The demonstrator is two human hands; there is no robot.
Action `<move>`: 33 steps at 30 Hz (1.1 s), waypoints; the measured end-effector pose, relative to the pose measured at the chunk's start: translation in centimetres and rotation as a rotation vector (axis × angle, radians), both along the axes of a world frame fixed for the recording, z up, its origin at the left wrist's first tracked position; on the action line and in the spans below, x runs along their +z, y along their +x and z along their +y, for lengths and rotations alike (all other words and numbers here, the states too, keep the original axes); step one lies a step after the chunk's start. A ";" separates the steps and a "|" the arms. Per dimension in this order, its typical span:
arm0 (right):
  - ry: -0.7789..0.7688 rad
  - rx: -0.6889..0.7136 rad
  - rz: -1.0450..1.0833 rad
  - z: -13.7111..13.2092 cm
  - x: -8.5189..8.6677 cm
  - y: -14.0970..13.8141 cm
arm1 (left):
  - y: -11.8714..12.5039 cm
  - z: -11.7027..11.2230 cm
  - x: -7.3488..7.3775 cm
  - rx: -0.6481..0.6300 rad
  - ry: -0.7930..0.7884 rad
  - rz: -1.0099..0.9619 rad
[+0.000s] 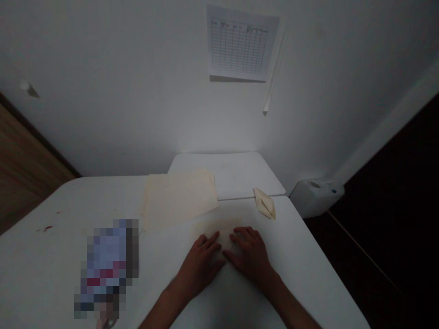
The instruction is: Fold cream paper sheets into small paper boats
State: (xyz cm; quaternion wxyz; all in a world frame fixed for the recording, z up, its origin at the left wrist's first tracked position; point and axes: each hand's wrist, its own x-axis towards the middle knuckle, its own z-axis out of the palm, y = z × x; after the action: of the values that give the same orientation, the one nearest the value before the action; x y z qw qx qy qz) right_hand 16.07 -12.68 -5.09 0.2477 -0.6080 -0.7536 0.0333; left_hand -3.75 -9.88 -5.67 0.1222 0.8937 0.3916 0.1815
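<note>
Both my hands lie flat on a cream sheet of paper on the white table. My left hand presses the sheet's left part with fingers stretched out. My right hand presses its right part, fingers spread, thumbs nearly meeting. A stack of cream sheets lies just behind and to the left. A small folded paper shape rests to the right, beyond my right hand.
A blurred-out object sits on the table at the left. A second white table stands against the wall behind. A white bin stands on the floor at right. A printed chart hangs on the wall.
</note>
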 end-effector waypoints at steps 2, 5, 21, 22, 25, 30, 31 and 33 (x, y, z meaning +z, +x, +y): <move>0.000 -0.006 -0.006 -0.1 -0.2 -0.1 | -0.2 -0.3 -0.5 0.014 0.062 0.008; 0.002 -0.021 -0.012 -0.2 -0.6 -0.3 | -0.6 -0.9 -1.2 0.055 0.145 0.022; 0.014 -0.041 -0.018 -0.9 -0.8 -0.8 | -4.5 -1.2 -1.1 0.166 0.200 0.082; 0.013 -0.040 -0.021 -0.9 -0.9 -0.8 | -4.7 -1.1 -1.0 0.186 0.205 0.080; 0.015 -0.040 -0.018 -0.9 -1.1 -0.9 | -4.9 -1.0 -1.0 0.247 0.216 0.082; 0.016 -0.047 -0.006 -1.1 -1.3 -0.9 | -4.7 -1.1 -1.1 0.318 0.269 0.143; 0.016 -0.045 -0.005 -1.1 -1.3 -0.9 | -4.6 -1.2 -1.1 0.322 0.287 0.158; 0.021 -0.039 -0.005 -1.1 -1.4 -0.8 | -4.4 -1.3 -1.2 0.333 0.334 0.174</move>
State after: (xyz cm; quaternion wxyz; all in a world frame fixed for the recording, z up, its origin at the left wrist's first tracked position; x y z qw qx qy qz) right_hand 15.23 -13.80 -6.46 0.2528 -0.6199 -0.7426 0.0191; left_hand -8.19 -11.19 -6.89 -0.0932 0.8369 0.5072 0.1836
